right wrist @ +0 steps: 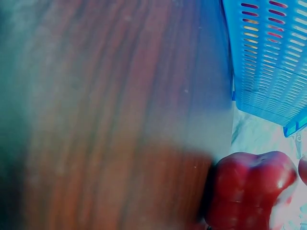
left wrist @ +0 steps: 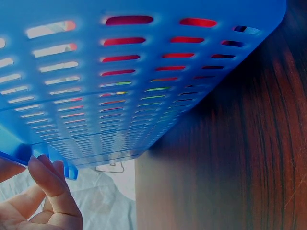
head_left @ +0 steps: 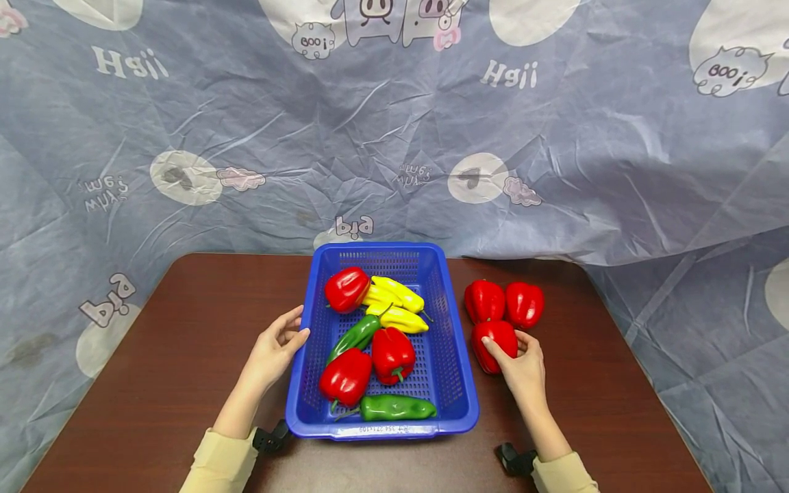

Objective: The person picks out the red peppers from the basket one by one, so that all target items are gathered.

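Observation:
A blue plastic basket (head_left: 394, 431) stands in the middle of the table. My left hand (head_left: 274, 349) pinches its left rim between thumb and fingers; the left wrist view shows the fingers at the rim of the slotted wall. Right of the basket, my right hand (head_left: 525, 373) grips a red bell pepper (head_left: 495, 346), thumb on the near left and fingers round the right. The right wrist view shows that bell pepper (right wrist: 247, 191) low beside the basket wall, most of the hand out of frame. Just behind it are two more red bell peppers (head_left: 485, 301).
Inside the basket lie three red bell peppers (head_left: 394, 356), several yellow peppers (head_left: 397, 318), a slim green pepper (head_left: 357, 337) and a thicker green pepper (head_left: 397, 408). A grey printed cloth (head_left: 394, 123) hangs behind the dark wooden table (head_left: 185, 329).

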A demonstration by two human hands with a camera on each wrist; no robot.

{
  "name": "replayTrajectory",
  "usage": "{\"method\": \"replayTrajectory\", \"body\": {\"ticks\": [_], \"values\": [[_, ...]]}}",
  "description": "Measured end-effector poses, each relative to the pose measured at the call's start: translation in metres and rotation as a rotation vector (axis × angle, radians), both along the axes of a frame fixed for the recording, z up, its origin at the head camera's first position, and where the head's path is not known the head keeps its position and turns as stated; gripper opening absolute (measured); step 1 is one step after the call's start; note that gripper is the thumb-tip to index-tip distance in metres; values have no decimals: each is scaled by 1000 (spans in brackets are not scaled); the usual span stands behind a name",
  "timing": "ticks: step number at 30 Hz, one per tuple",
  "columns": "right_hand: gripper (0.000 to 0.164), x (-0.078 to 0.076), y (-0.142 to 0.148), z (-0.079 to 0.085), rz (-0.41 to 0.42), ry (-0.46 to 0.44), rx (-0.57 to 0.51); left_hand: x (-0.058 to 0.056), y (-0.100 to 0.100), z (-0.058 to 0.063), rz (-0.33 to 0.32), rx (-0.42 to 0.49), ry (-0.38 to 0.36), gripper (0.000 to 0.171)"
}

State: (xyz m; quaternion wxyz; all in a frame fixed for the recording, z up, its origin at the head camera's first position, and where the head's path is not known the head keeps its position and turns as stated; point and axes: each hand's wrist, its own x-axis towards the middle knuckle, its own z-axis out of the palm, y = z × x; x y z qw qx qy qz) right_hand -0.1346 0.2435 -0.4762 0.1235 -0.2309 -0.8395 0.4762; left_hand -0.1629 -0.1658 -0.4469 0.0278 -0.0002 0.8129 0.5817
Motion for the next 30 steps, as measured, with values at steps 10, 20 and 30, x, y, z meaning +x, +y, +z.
{"method": "replayTrajectory", "body": {"ticks": [10, 20, 30], "values": [[73, 0, -2, 27, -4, 55, -7, 2, 0, 2, 0, -11, -8, 53], [69, -1, -24, 77, 78, 148, -49, 2, -1, 2, -8, 6, -11, 54], [69, 0, -67, 113, 292, 110, -161, 1, 0, 3, -1, 16, 0, 51]]}}
